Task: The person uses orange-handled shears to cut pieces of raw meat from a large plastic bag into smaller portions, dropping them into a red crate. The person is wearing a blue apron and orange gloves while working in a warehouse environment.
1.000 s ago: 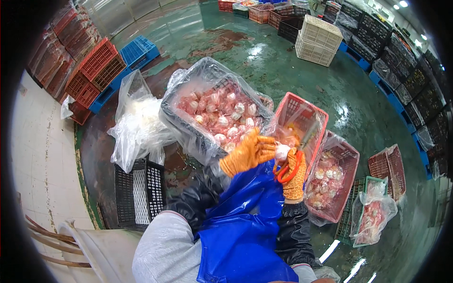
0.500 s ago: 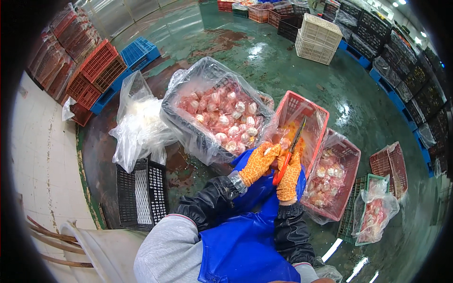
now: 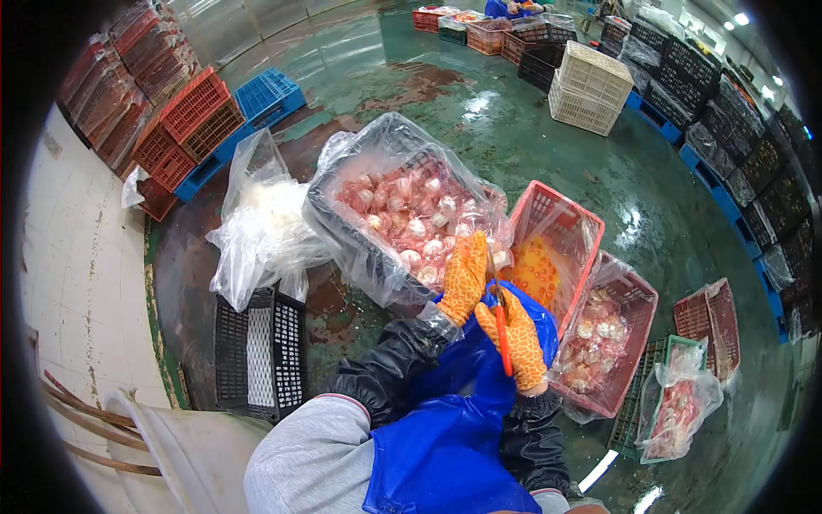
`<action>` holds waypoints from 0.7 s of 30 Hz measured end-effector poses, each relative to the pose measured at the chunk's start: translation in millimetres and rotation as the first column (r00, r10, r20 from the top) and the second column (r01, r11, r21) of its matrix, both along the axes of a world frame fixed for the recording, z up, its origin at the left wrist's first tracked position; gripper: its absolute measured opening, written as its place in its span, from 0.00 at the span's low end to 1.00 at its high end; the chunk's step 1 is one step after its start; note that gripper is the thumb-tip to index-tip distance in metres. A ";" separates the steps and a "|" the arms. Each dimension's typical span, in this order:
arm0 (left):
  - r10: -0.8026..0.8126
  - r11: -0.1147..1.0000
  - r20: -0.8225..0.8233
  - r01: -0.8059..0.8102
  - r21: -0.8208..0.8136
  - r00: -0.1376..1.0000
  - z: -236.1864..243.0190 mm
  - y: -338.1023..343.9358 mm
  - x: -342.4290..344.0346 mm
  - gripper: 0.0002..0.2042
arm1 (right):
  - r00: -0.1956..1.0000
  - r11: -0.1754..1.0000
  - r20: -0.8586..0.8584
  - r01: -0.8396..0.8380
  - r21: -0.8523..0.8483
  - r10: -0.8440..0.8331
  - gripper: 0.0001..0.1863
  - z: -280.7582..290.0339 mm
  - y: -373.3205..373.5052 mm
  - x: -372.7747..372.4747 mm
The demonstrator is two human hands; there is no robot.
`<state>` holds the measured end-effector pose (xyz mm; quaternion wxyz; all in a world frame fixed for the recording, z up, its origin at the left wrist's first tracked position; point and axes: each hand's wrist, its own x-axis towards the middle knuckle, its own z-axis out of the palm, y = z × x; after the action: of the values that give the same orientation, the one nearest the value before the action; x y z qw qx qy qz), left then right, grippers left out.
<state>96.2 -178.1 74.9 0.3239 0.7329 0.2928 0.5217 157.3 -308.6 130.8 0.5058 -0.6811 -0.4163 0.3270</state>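
My left hand [image 3: 465,281], in an orange patterned glove, reaches over the near right rim of a black crate [image 3: 330,244] lined with clear plastic. Its fingers stretch toward a heap of round pinkish-white pieces [image 3: 417,227] wrapped in reddish film-like matter; I cannot tell whether the fingertips touch one. In my right hand [image 3: 520,338], gloved alike, is a pair of scissors [image 3: 503,330] with red handles, the dark blades pointing up and away beside the left hand. Beyond it, a red crate [image 3: 591,236] with a plastic liner holds orange, yolk-like balls in yellow liquid [image 3: 538,270].
A second red crate [image 3: 638,343] with similar round pieces stands at the right, beside a green crate [image 3: 655,390]. White plastic bags [image 3: 261,227] and a black crate [image 3: 257,351] lie to the left. Stacked crates [image 3: 591,90] and blue pallets [image 3: 270,94] stand farther off.
My left hand has moved from over the red crate to the black crate's heap; the round piece it held no longer shows in it. The scissors have come down and nearer to me.
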 end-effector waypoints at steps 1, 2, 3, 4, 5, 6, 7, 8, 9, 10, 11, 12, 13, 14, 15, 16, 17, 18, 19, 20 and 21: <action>0.040 0.994 -0.051 -0.034 0.107 0.998 -9.5 2.7 2.1 0.14 | 1.000 1.000 -0.019 0.009 0.015 -0.008 0.25 0.8 0.7 0.6; 0.050 0.993 -0.039 -0.045 0.105 0.998 -11.8 1.6 4.0 0.14 | 0.999 0.999 -0.038 0.011 0.030 -0.010 0.24 2.1 1.1 0.7; 0.060 0.993 -0.029 -0.056 0.103 0.998 -13.6 0.1 5.3 0.14 | 0.990 0.999 -0.142 -0.006 -0.037 0.001 0.24 3.7 0.1 -0.4; 0.035 0.999 0.042 -0.035 -0.008 0.998 -15.4 -4.3 9.7 0.13 | 0.970 0.994 -0.244 -0.030 -0.103 0.003 0.23 5.9 -1.8 -2.4; 0.018 0.993 0.112 -0.005 -0.116 0.994 -13.8 -9.1 12.9 0.13 | 0.938 0.984 -0.347 -0.059 -0.165 -0.002 0.22 7.0 -3.2 -4.1; 0.008 0.975 0.183 0.033 -0.220 0.983 -12.1 -11.7 14.0 0.13 | 0.935 0.984 -0.354 -0.048 -0.171 -0.016 0.21 7.4 -3.7 -4.8; -0.041 0.745 0.396 0.292 -0.600 0.917 -9.8 -10.8 13.3 0.13 | 0.932 0.983 -0.361 -0.035 -0.178 -0.032 0.20 7.6 -4.1 -5.2; -0.064 0.719 0.329 0.272 -0.639 0.942 -6.0 -11.1 12.2 0.13 | 0.928 0.982 -0.369 -0.020 -0.188 -0.052 0.19 7.1 -5.5 -5.9; -0.091 0.694 0.260 0.249 -0.676 0.961 -0.8 -11.7 11.4 0.14 | 0.971 0.993 -0.239 0.002 -0.117 -0.030 0.19 -1.7 -4.6 -3.0; -0.121 0.669 0.192 0.223 -0.709 0.974 5.5 -14.2 10.0 0.14 | 0.995 0.999 -0.102 0.015 -0.045 -0.019 0.18 -17.7 -1.8 2.8; -0.124 0.843 0.081 0.148 -0.518 0.989 23.9 -20.5 4.9 0.15 | 0.999 0.999 0.035 0.011 0.033 -0.013 0.18 -21.7 0.8 4.8; -0.136 0.815 0.123 0.182 -0.550 0.983 17.3 -17.9 5.9 0.15 | 1.000 0.999 -0.004 0.010 0.046 -0.010 0.18 -23.9 0.3 6.9; -0.146 0.786 0.166 0.216 -0.579 0.975 2.8 -11.9 8.9 0.15 | 0.999 0.998 -0.043 0.009 0.059 -0.007 0.18 -24.7 0.2 8.7; -0.150 0.756 0.212 0.251 -0.605 0.966 -4.2 -7.5 11.7 0.16 | 0.997 0.997 -0.078 0.006 0.072 0.000 0.19 -23.4 0.8 9.7; -0.177 0.710 0.247 0.297 -0.639 0.953 -10.8 -4.0 12.2 0.15 | 0.956 1.000 -0.293 -0.006 0.006 0.008 0.19 -21.2 1.4 8.4; -0.198 0.661 0.280 0.339 -0.670 0.939 -17.2 -0.4 12.2 0.15 | 0.933 0.998 -0.360 -0.020 -0.061 -0.003 0.19 -15.8 -1.4 9.5; -0.268 0.509 0.276 0.379 -0.773 0.923 3.9 2.4 5.7 0.15 | 0.905 0.991 -0.423 -0.020 -0.131 -0.038 0.20 -0.4 -6.7 12.1; -0.327 0.350 0.275 0.386 -0.854 0.904 24.3 1.1 0.4 0.14 | 0.871 0.980 -0.488 -0.036 -0.194 -0.065 0.20 7.8 -9.4 12.9; -0.226 0.305 0.345 0.402 -0.863 0.911 36.8 -7.1 2.7 0.16 | 0.841 0.980 -0.539 -0.078 -0.183 -0.034 0.25 0.0 -11.6 17.2; -0.231 0.277 0.377 0.432 -0.858 0.897 35.4 -6.4 2.8 0.15 | 0.779 0.988 -0.627 -0.105 -0.112 0.011 0.25 -2.1 -12.4 20.6; -0.235 0.249 0.409 0.461 -0.852 0.882 33.5 -4.8 3.1 0.14 | 0.707 0.992 -0.705 -0.123 -0.039 0.060 0.25 -3.7 -12.8 23.4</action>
<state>99.2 -182.9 108.4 0.8174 0.4030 0.3327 0.2423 180.7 -321.4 127.1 0.5803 -0.5048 -0.2123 0.6028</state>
